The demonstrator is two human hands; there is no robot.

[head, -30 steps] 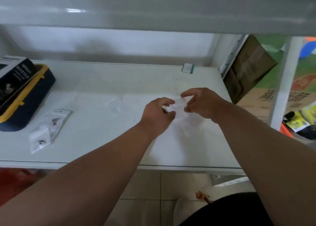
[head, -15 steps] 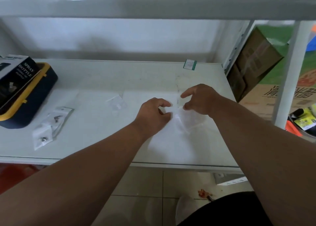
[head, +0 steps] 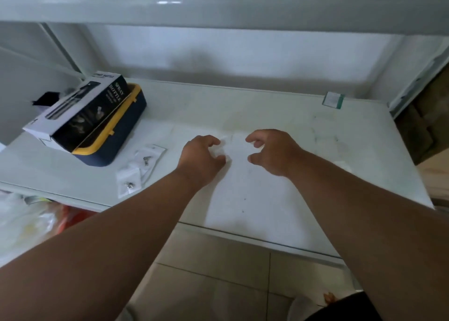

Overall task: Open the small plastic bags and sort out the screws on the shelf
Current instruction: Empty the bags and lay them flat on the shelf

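The left hand pinches a small clear bag mid-shelf, while the empty, loosely curled right hand hovers just beside it.

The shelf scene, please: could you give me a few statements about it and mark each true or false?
1. The left hand grips a small clear bag. True.
2. The right hand holds a screwdriver. False: it holds nothing, its fingers loosely curled.
3. The spray bottle box lies on the blue and yellow case. True.
4. The bags with screws lie right of both hands. False: they lie to the left, near the case.
5. A green-edged tag lies at the shelf's back right. True.
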